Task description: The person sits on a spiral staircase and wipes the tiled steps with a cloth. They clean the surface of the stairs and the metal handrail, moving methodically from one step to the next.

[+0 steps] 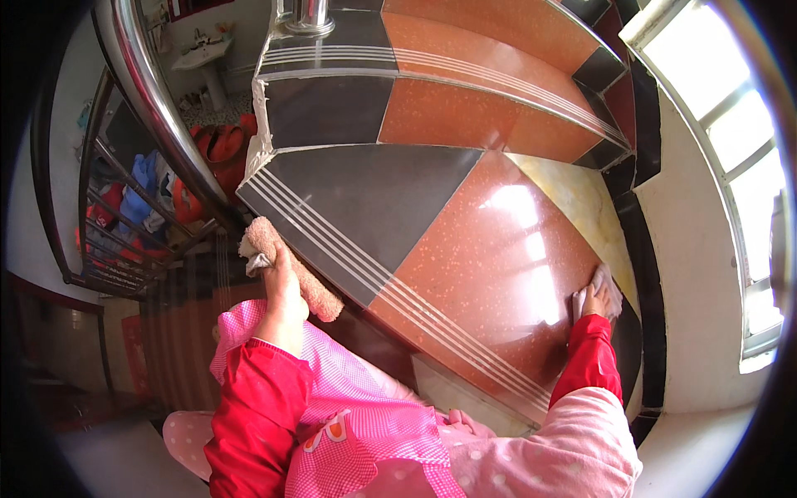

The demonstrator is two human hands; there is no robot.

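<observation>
My left hand (pixel 284 299) grips a rolled peach terry towel (pixel 317 299) at the outer edge of a stair tread. A pale grey-white crumpled piece (pixel 256 263) shows beside my fingers, partly hidden by the towel. Far to the right, my right hand (pixel 596 304) presses a light pinkish-grey cloth (pixel 609 291) onto the tread near the wall, its fingers partly covered by the cloth. Under it spreads the glossy tread, with a speckled red-brown stone panel (pixel 448 261), a dark grey panel (pixel 367 193) and a yellow marbled corner (pixel 570 193).
Higher steps (pixel 461 112) rise ahead, with pale strips along their edges. A steel handrail (pixel 149 99) and metal railing (pixel 134 187) run down the left. Beyond them lie clothes (pixel 140 187), a red bag (pixel 224 146) and a washbasin (pixel 202 55). A bright window (pixel 735 118) is at right.
</observation>
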